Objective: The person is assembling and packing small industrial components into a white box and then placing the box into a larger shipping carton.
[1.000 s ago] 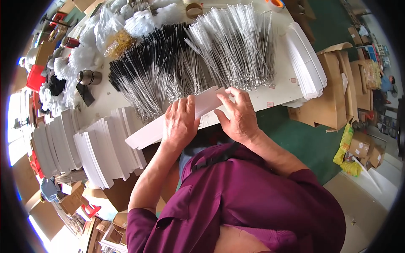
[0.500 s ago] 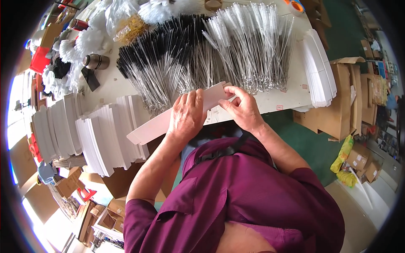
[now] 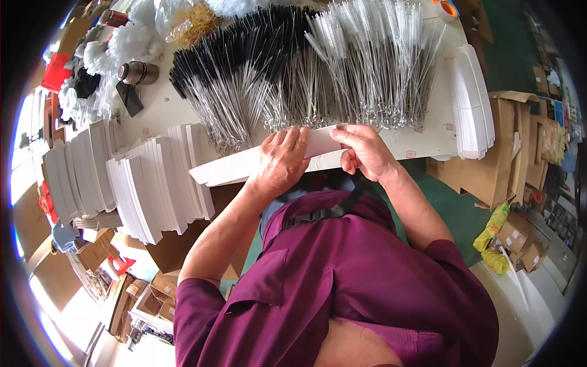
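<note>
A long, narrow white cardboard box (image 3: 231, 168) lies slanted across the table's near edge. Its left end shows loose flaps. My left hand (image 3: 281, 160) grips it around the middle, fingers over the far side. At the right end my right hand (image 3: 367, 150) pinches the box between thumb and fingers; part of that end is hidden behind the hand. Just beyond, wire-handled brushes with black bristles (image 3: 244, 49) lie in a heap, their looped wire ends toward me. Beside them on the right are similar brushes with white bristles (image 3: 379, 30).
Stacks of flat white boxes (image 3: 156, 183) stand at the left edge, and a bundle of them (image 3: 471, 104) lies at the right. A metal flask (image 3: 139, 73), yellow rubber bands (image 3: 194, 25) and an orange-blue tape roll (image 3: 447, 9) are farther back. A large brown carton (image 3: 495, 147) stands right of the table.
The box has tilted closer to level, and its right end has shifted right. My right hand has closed its thumb and fingers more firmly on that end.
</note>
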A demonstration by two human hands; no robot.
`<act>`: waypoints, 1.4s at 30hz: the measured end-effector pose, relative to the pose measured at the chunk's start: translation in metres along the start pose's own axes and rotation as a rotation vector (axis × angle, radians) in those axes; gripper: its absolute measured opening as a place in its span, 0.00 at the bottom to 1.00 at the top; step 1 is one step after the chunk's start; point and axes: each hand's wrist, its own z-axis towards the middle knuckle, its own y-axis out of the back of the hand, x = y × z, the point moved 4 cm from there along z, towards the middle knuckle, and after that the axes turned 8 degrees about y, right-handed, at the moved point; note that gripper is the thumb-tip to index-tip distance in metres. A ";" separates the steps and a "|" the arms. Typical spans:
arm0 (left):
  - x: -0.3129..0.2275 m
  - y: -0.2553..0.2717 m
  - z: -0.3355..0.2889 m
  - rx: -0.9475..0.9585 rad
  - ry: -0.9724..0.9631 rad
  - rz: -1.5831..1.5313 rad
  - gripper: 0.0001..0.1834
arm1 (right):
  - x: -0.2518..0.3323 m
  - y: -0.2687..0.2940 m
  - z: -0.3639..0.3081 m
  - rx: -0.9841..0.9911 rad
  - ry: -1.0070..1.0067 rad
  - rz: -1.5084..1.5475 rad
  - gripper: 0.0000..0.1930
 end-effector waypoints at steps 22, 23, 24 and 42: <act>0.016 0.000 0.010 0.227 0.217 -0.248 0.31 | 0.024 -0.031 0.009 0.241 0.909 -1.576 0.27; 0.017 0.004 0.008 0.193 0.206 -0.201 0.31 | 0.026 -0.030 0.009 0.247 0.904 -1.550 0.27; 0.021 0.010 0.006 0.192 0.212 -0.202 0.31 | 0.027 -0.028 0.007 0.253 0.904 -1.549 0.27; 0.044 0.010 -0.010 0.417 0.303 -0.267 0.31 | 0.012 -0.034 0.022 0.361 0.780 -1.530 0.27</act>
